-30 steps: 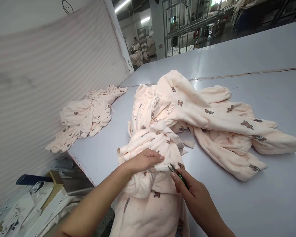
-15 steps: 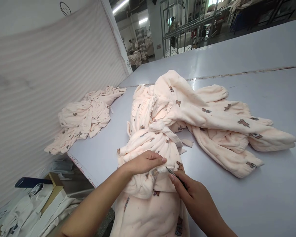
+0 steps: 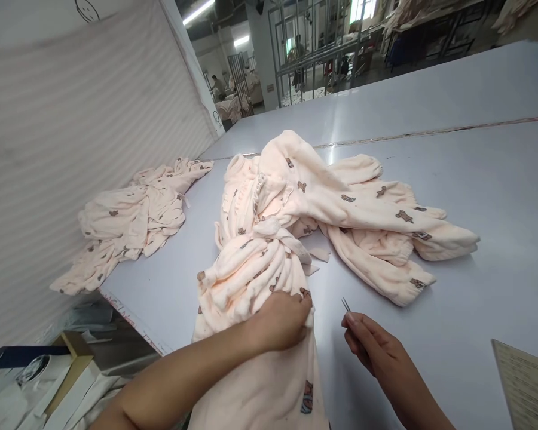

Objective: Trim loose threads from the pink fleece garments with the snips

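A pale pink fleece garment (image 3: 260,269) printed with small brown bears lies bunched on the grey table (image 3: 475,251) and hangs over its near edge. My left hand (image 3: 281,321) is closed, gripping a fold of that garment near the edge. Just to the right, my right hand (image 3: 373,346) hovers over bare table, fingers closed on small thread snips (image 3: 345,305) whose metal tips stick up past my fingers. More of the same pink fleece (image 3: 367,221) spreads out behind, sleeves reaching right.
A second heap of the same pink garments (image 3: 125,218) lies at the table's left edge beside a white ribbed sheet (image 3: 72,119). Boxes and white cloth (image 3: 49,382) sit below left. A paper sheet (image 3: 526,382) lies at the lower right. Metal racks stand far behind.
My right hand with the snips has pulled away from the garment to the right. My left hand has shifted from pinching the edge to gripping a fold, and the view has swung right.
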